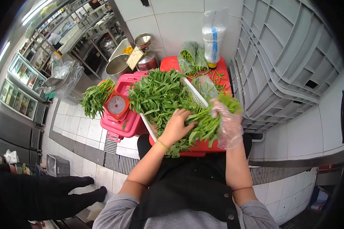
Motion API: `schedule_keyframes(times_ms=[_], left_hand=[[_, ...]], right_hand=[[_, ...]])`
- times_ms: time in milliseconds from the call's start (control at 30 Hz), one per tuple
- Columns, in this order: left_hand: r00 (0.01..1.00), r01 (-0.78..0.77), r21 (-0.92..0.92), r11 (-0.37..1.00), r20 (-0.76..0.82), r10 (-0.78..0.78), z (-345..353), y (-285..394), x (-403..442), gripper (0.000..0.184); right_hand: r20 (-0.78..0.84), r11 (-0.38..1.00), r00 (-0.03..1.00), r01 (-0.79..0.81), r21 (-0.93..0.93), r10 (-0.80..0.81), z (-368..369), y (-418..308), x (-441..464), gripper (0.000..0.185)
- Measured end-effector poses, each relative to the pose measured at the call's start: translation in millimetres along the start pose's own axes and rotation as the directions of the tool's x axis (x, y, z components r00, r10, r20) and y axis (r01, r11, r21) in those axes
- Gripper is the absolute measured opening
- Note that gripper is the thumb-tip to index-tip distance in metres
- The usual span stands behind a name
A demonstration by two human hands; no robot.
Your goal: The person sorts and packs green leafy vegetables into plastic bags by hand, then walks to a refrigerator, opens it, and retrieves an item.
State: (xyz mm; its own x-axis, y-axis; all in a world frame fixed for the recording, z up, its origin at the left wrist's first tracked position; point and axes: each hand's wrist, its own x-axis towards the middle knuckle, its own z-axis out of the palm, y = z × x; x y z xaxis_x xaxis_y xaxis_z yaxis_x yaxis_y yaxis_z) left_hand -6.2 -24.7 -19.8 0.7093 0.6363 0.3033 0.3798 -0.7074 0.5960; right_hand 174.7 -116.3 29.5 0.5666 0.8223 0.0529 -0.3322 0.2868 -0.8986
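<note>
My bare left hand (pixel 178 126), with a ring and a yellow wristband, rests on leafy greens at the front of a white basket (pixel 195 92), its fingers bent around some stems. Inside a clear plastic glove, my right hand (pixel 229 124) is closed on a bunch of greens (pixel 207 128) whose stem ends point up and right. A large heap of greens (pixel 156 89) fills the basket. Under it is a red surface (pixel 223 82). Behind my right hand lies a clear plastic bag (pixel 205 86). Bagged green stems (pixel 193 57) stand further back.
Left of the basket, a red scale (pixel 116 104) with greens (pixel 96 98) on it sits on a pink container (pixel 120 124). Grey crates (pixel 279 61) are stacked at right. A bag roll (pixel 214 38) stands behind. Another person's legs (pixel 72 187) are at lower left.
</note>
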Motion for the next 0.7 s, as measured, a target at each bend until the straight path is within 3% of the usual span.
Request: schedule_keyframes(times_ms=[67,133,167,233,267,333,433,500,567,633,700], left_hand=[[0.996,0.043,0.075,0.996,0.079,-0.049,10,-26,-4,0.048],[0.995,-0.003,0.064,0.998,0.096,-0.003,7,-33,-7,0.054],[0.992,0.046,0.020,0.999,0.116,-0.048,5,-33,-7,0.058],[0.995,-0.027,0.006,1.000,0.093,0.026,-6,-30,-6,0.060],[0.992,0.032,0.021,0.999,0.122,-0.035,-14,-26,-5,0.064],[0.973,0.140,0.246,0.959,0.146,-0.179,-39,4,-1,0.064],[0.997,0.078,0.252,0.965,-0.041,-0.070,-59,21,8,0.053],[0.979,-0.040,0.124,0.992,-0.192,0.063,-64,35,19,0.038],[0.941,-0.183,-0.079,0.980,-0.303,0.151,-64,54,28,0.024],[0.928,-0.294,-0.220,0.930,-0.299,0.222,-59,71,32,0.021],[0.931,-0.329,-0.378,0.865,-0.282,0.231,-48,85,38,0.022]], right_hand=[[-0.028,0.975,0.976,0.217,0.039,-0.216,-26,-3,0,0.015],[-0.079,0.982,0.991,0.122,0.142,-0.111,-47,-28,-2,0.016],[-0.077,0.968,0.994,0.093,0.231,-0.077,-57,-35,-3,0.017],[-0.062,0.960,0.994,0.100,0.261,-0.086,-76,-41,-4,0.018],[-0.038,0.949,0.995,0.097,0.300,-0.089,-84,-42,-6,0.019],[-0.014,0.954,0.996,0.085,0.287,-0.085,-88,-43,-12,0.019],[0.079,0.957,0.991,0.081,0.279,-0.107,-92,-40,-11,0.018],[0.210,0.962,0.970,0.066,0.263,-0.124,-88,-35,-11,0.020],[0.220,0.978,0.969,0.067,0.195,-0.110,-82,-29,-10,0.019],[0.263,0.994,0.960,0.084,0.065,-0.098,-64,-35,-11,0.020],[0.197,0.992,0.980,0.005,-0.124,0.020,-45,-36,-17,0.025]])
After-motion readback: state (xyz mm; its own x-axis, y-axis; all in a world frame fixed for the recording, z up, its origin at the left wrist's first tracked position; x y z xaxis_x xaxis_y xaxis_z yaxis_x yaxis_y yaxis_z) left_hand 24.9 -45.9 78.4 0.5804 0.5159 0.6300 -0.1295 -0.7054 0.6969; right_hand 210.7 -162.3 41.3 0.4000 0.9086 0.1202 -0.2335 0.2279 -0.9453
